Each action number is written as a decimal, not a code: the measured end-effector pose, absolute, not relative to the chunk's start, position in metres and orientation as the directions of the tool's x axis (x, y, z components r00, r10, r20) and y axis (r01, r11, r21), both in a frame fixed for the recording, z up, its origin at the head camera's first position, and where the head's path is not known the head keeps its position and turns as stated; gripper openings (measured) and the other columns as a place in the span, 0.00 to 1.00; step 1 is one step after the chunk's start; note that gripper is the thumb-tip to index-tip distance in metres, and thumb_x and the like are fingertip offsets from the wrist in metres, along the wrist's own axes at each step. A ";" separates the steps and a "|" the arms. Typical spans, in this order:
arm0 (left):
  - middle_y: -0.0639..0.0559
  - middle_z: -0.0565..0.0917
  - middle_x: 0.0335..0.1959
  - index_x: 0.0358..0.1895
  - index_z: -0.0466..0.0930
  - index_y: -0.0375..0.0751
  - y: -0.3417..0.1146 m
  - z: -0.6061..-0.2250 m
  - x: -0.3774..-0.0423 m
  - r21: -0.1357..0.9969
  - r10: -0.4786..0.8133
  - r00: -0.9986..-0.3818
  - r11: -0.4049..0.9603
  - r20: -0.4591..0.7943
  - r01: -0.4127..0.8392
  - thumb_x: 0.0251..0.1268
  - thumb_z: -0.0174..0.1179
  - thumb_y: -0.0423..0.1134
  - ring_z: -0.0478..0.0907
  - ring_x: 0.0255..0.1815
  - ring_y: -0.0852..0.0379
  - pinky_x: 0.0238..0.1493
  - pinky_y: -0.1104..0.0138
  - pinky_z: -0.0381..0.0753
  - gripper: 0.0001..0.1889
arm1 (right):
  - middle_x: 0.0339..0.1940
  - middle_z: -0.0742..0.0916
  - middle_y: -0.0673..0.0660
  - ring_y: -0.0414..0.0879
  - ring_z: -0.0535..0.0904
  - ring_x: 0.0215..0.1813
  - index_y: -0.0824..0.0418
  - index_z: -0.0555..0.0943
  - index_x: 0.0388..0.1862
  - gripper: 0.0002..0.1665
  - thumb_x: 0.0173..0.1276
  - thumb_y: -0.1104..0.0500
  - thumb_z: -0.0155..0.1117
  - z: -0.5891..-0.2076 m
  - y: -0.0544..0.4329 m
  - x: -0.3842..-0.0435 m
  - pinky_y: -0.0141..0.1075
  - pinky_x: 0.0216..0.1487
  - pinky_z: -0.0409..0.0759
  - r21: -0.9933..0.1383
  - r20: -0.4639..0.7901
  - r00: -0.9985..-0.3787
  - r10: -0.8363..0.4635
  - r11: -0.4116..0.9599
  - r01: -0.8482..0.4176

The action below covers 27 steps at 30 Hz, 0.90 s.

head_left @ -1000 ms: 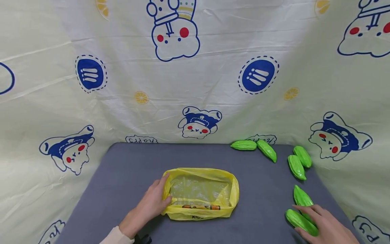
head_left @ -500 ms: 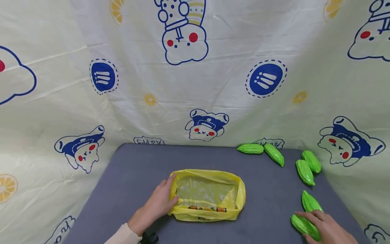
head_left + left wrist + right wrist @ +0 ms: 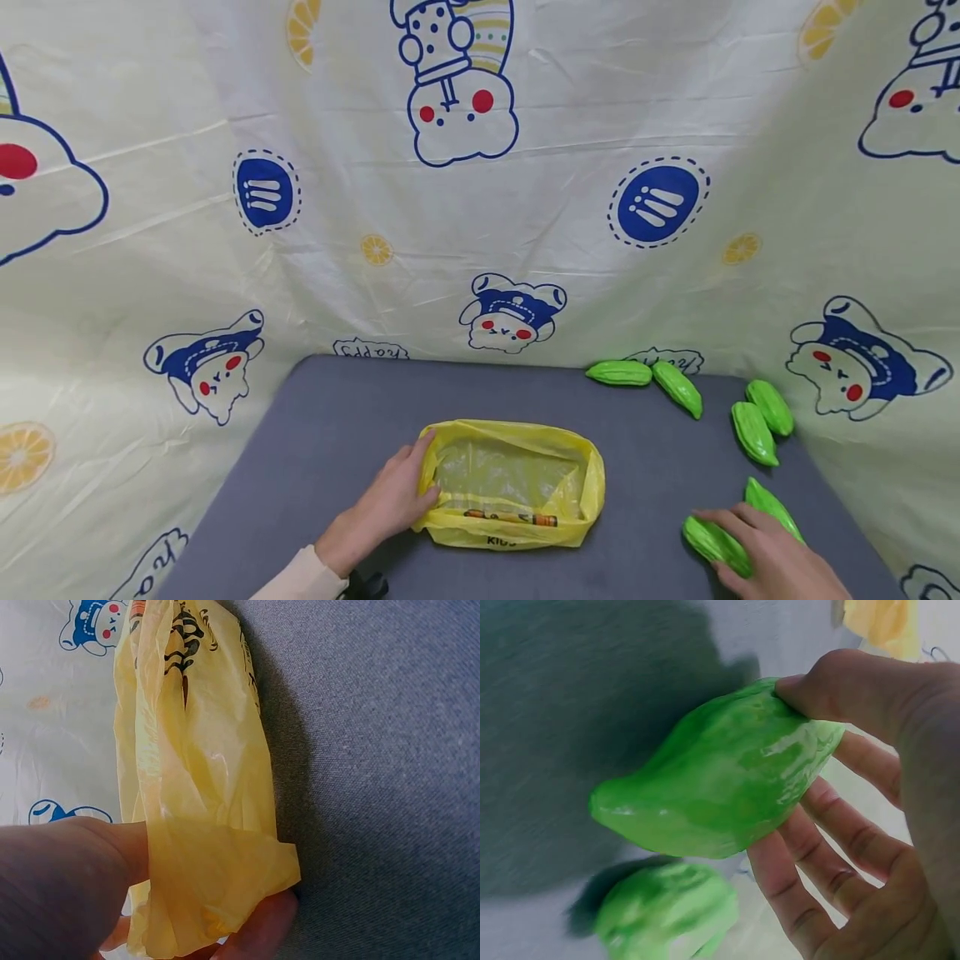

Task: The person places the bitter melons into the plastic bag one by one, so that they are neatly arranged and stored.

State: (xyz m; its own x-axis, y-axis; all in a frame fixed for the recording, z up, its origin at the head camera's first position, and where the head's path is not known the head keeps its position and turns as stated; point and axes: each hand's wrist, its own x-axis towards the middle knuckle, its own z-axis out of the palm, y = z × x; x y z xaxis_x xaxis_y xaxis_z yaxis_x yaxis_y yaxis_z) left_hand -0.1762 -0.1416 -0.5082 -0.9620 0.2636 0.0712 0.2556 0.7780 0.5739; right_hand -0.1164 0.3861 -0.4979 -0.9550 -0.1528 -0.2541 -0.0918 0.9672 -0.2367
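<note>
In the head view a yellow plastic bag [image 3: 517, 533] stands mouth-up on the dark grey table. My left hand [image 3: 397, 496] grips its left rim, and in the left wrist view the bag's film [image 3: 217, 862] lies between thumb and fingers. On the right, my right hand [image 3: 776, 554] holds a glossy, ridged green gourd [image 3: 716, 546]. The right wrist view shows this gourd [image 3: 720, 772] pinched between thumb and fingers, with a shadow on the table beside it. A second green gourd [image 3: 772, 507] lies just behind that hand, partly hidden by it.
Two gourds [image 3: 753, 433] lie close together near the table's right edge. Another pair, including a gourd [image 3: 618, 372] lying sideways, is at the back edge. A white cloth [image 3: 337, 167] with printed cartoon bears hangs behind and beside the table [image 3: 360, 400].
My right hand has closed on the nearest gourd and shifted it left, away from the one behind it. The left hand stays on the bag. The head view has turned slightly left.
</note>
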 end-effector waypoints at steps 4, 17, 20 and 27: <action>0.25 0.87 0.66 0.90 0.68 0.34 -0.142 -0.508 -0.177 0.576 0.261 -0.963 0.779 0.064 0.249 0.71 0.80 0.36 0.90 0.59 0.30 0.60 0.37 0.90 0.47 | 0.54 0.90 0.49 0.47 0.87 0.53 0.50 0.91 0.69 0.34 0.64 0.50 0.92 -0.496 0.371 -0.123 0.55 0.54 0.92 -0.216 -0.182 -0.966 -0.185 0.966 -0.144; 0.26 0.87 0.67 0.91 0.66 0.35 -0.144 -0.506 -0.179 0.574 0.263 -0.964 0.785 0.031 0.233 0.73 0.80 0.37 0.90 0.58 0.36 0.59 0.41 0.91 0.48 | 0.51 0.89 0.44 0.47 0.88 0.51 0.45 0.91 0.68 0.39 0.56 0.56 0.96 -0.475 0.341 -0.134 0.47 0.45 0.89 -0.144 0.256 -0.909 -0.328 0.917 -0.372; 0.26 0.86 0.67 0.91 0.66 0.35 -0.144 -0.505 -0.179 0.576 0.266 -0.964 0.784 0.027 0.232 0.73 0.80 0.37 0.89 0.58 0.36 0.59 0.40 0.91 0.47 | 0.51 0.89 0.43 0.47 0.88 0.50 0.45 0.92 0.68 0.40 0.55 0.57 0.96 -0.474 0.337 -0.136 0.44 0.42 0.88 -0.129 0.310 -0.885 -0.348 0.907 -0.402; 0.27 0.86 0.68 0.91 0.66 0.36 -0.143 -0.505 -0.179 0.582 0.262 -0.965 0.783 0.015 0.221 0.73 0.79 0.37 0.89 0.57 0.38 0.58 0.41 0.90 0.47 | 0.55 0.90 0.47 0.47 0.88 0.53 0.45 0.91 0.71 0.38 0.61 0.55 0.94 -0.466 0.325 -0.140 0.46 0.42 0.88 -0.135 0.280 -0.896 -0.344 0.910 -0.391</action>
